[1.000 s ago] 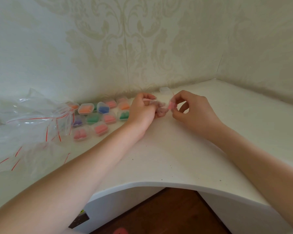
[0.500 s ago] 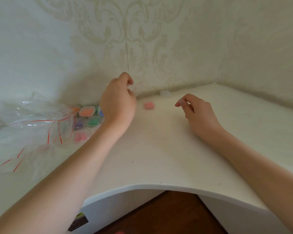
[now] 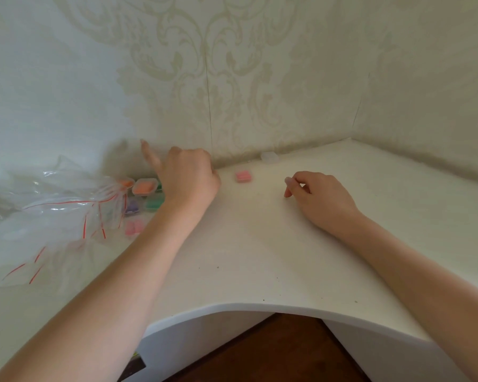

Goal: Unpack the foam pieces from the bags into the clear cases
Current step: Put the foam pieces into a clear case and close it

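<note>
A small clear case with pink foam (image 3: 243,177) lies on the white desk (image 3: 260,244) between my hands. My left hand (image 3: 188,177) hovers just left of it, knuckles curled, one finger stretched out toward the wall and blurred; whether it holds a clear bag I cannot tell. On the desk to the right rests my right hand (image 3: 315,197), fingers loosely curled, nothing visible in it. An empty clear case (image 3: 269,156) sits by the wall. Filled cases stand behind my left hand: orange (image 3: 145,186), green (image 3: 153,202), purple (image 3: 133,208), pink (image 3: 134,227).
A heap of clear zip bags with red strips (image 3: 53,213) covers the desk's left side, partly over the filled cases. Patterned walls close the desk at the back and right. The front edge (image 3: 246,307) curves inward over a brown floor.
Both hands held the pink case together a second ago. It now lies on the desk; my left hand swung left and lowered, and my right hand drew back to the right.
</note>
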The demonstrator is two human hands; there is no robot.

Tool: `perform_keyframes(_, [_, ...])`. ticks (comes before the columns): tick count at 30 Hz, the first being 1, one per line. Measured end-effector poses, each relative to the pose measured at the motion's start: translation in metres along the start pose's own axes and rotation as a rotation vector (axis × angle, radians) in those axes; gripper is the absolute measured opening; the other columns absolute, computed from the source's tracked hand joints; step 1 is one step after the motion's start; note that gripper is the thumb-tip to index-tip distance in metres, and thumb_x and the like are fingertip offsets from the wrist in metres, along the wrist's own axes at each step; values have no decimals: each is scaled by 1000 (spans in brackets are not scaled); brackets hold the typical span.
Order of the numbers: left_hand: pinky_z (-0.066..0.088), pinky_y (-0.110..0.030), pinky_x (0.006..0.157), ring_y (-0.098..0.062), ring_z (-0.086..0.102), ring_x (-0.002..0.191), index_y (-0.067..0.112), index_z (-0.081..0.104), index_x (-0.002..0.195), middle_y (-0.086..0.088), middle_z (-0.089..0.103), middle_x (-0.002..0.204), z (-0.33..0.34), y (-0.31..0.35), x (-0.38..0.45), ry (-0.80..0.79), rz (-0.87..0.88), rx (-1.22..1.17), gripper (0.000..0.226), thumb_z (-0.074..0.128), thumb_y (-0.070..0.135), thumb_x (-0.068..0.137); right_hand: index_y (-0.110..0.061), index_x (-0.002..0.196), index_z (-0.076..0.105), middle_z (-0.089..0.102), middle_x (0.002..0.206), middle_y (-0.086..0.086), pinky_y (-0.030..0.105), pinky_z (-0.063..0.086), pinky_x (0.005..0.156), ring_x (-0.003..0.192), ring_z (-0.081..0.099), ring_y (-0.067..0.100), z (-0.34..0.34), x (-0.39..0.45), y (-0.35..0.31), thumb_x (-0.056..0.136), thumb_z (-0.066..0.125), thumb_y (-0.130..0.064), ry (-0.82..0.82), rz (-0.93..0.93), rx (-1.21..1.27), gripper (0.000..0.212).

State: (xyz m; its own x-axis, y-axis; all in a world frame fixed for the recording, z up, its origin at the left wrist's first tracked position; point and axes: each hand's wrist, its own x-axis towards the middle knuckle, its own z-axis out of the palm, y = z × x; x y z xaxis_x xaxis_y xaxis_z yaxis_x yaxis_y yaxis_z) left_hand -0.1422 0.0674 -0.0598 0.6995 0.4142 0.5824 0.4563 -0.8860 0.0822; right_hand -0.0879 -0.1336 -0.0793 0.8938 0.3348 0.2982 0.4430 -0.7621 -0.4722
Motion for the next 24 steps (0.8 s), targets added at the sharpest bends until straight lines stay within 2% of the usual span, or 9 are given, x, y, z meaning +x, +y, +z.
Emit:
perform_keyframes(4, [-1,-65,107,-28,52,97,15,69,70,-1,63,69,-7,8,-6,117,68,-73,23,50,23,79,-21,78,66,49,53,-9,29,32,51,52,47,9,1,0,1,99,38,-41,29,23,50,41])
perform_keyframes(7, [-2,-61,109,-25,52,99,15,70,74,0,67,76,-3,21,-14,45,183,-154,26,49,28,82,-23,81,64,45,55,-12,25,30,52,54,44,6,2,1,3,100,38,-36,80,-7,130,35])
perform_keyframes(9, [0,-56,109,-23,55,93,18,69,70,1,66,70,2,30,-19,44,255,-200,24,51,28,82,-23,88,62,46,59,-15,25,32,54,57,44,7,4,6,5,101,38,-31,103,-31,142,28])
perform_keyframes(11, [4,-51,107,-23,57,83,18,67,62,1,64,62,8,34,-20,90,300,-253,19,57,24,77,-21,101,59,48,63,-13,32,38,59,61,47,11,3,20,6,101,38,-30,87,-32,88,23])
perform_keyframes(14, [14,-51,105,-24,58,75,17,62,56,1,60,56,15,33,-20,119,327,-294,17,60,20,72,-24,122,51,63,86,5,36,45,75,89,59,29,3,50,1,99,41,-36,48,6,-22,28])
perform_keyframes(17, [26,-54,102,-23,58,70,17,61,54,2,57,53,17,32,-19,95,324,-322,20,56,20,73,-23,130,46,63,112,6,35,42,81,109,56,27,9,83,-5,96,44,-47,28,22,-133,42])
perform_keyframes(19, [28,-53,100,-23,59,68,18,63,54,2,59,53,20,29,-17,79,321,-356,22,49,22,71,-21,129,48,60,122,6,36,43,85,115,54,26,16,99,-10,91,47,-57,1,80,-195,53])
perform_keyframes(21, [30,-52,98,-23,59,68,18,64,56,2,60,54,23,26,-15,76,309,-386,22,47,23,70,-17,119,55,62,116,6,34,43,81,109,57,27,29,110,-12,86,50,-62,1,150,-217,57])
perform_keyframes(24, [32,-49,97,-21,57,68,18,64,57,2,62,57,24,28,-16,75,293,-418,23,46,23,71,-15,98,60,64,100,7,31,39,70,97,60,29,47,113,-13,87,47,-52,80,184,-157,41])
